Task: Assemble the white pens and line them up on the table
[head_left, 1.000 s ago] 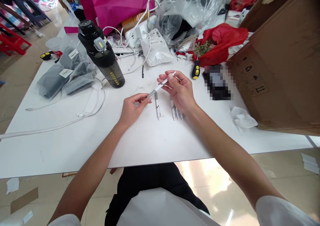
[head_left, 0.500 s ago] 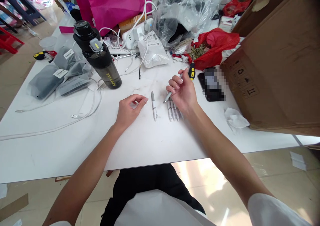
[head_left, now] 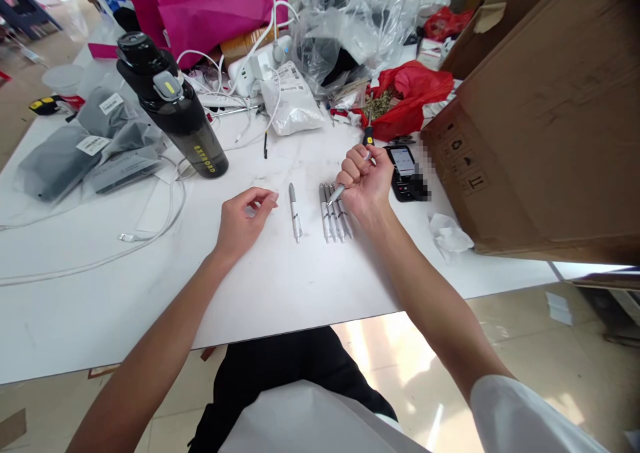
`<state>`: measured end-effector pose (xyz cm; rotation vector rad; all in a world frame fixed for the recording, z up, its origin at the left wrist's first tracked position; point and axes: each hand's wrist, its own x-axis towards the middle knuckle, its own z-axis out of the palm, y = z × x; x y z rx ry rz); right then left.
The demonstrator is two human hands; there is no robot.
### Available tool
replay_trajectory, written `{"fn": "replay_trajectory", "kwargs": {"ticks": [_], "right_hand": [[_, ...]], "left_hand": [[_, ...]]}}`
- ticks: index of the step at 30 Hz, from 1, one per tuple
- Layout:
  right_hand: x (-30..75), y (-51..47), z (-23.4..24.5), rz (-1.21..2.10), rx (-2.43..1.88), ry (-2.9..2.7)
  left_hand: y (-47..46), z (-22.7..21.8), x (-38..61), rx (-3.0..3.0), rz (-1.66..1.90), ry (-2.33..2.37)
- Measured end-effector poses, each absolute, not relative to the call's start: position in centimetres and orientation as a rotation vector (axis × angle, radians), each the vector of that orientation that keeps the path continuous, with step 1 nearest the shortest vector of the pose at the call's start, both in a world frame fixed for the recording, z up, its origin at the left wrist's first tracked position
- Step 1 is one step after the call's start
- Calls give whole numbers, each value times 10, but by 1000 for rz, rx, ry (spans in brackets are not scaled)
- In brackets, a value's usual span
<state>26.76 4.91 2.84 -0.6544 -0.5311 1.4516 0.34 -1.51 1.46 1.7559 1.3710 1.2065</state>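
Fingers (head_left: 355,167) of our right hand (head_left: 364,178) are closed in a fist around a silver pen (head_left: 338,193). Its tip pokes out below the fist and slants down to the left, just above the row of pens (head_left: 332,214) lying side by side on the table (head_left: 280,286). We judge that the full fist gives a firm hold on so thin a barrel, and the neat, parallel row looks deliberately laid. A single pen (head_left: 295,211) lies apart from the row, between our two hands, and touches neither. Our left hand (head_left: 243,218) rests on its heel with the fingers loosely curled, thumb and forefinger a little apart, and nothing showing between them.

Open room lies towards us: the white surface between the pens and the near table edge is bare. On the right it is tighter, with a phone (head_left: 404,167) just beside the fist, a screwdriver (head_left: 369,135) just beyond it, a crumpled tissue (head_left: 449,233), and then the wall of a cardboard box (head_left: 540,119). To the left, a dark water bottle (head_left: 173,109) stands upright well apart from the left hand, and a white cable (head_left: 150,229) loops across the table near it.
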Motion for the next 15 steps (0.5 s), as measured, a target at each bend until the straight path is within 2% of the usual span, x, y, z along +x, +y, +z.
{"fn": "replay_trajectory", "kwargs": {"ticks": [15], "right_hand": [[273, 53, 25, 1387, -700, -699]], "left_hand": [[-17, 9, 4, 1874, 1156, 1300]]}}
